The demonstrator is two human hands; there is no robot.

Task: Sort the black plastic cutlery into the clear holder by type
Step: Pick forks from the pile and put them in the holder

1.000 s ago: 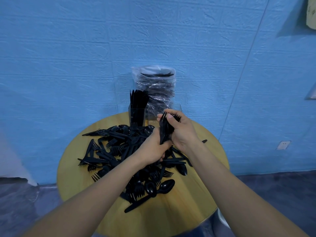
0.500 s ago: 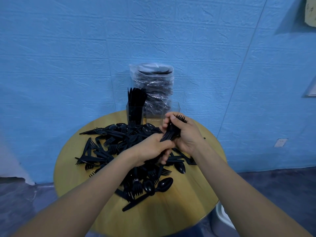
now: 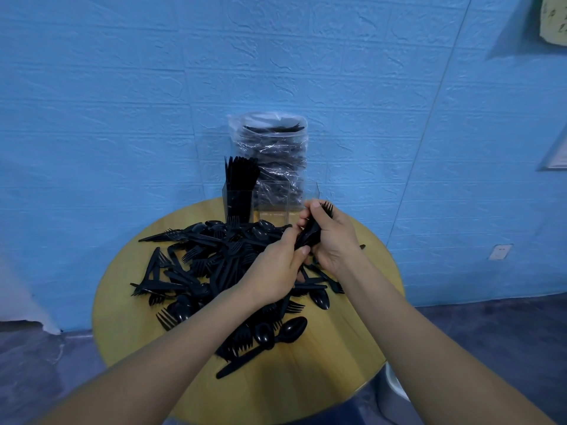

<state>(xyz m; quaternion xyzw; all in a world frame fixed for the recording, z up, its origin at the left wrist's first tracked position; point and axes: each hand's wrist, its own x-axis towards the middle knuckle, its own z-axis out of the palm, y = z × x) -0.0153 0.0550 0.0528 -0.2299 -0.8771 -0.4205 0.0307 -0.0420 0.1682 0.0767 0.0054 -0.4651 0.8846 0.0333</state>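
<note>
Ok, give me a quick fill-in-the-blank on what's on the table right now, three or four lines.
1. The right hand grips a bundle of black ____.
2. The loose cutlery pile lies on a round ____ table.
3. In the clear holder, only the ____ compartment holds cutlery.
4. The bag of cutlery stands ____ the holder.

Missing words: forks; wooden; left; behind

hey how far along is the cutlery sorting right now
Early on. Done: the left compartment of the clear holder is packed with upright black cutlery; the middle one looks empty. In hand: the right hand grips a bundle of forks, with the left hand at its handles. Left: a large mixed pile on the round table.
</note>
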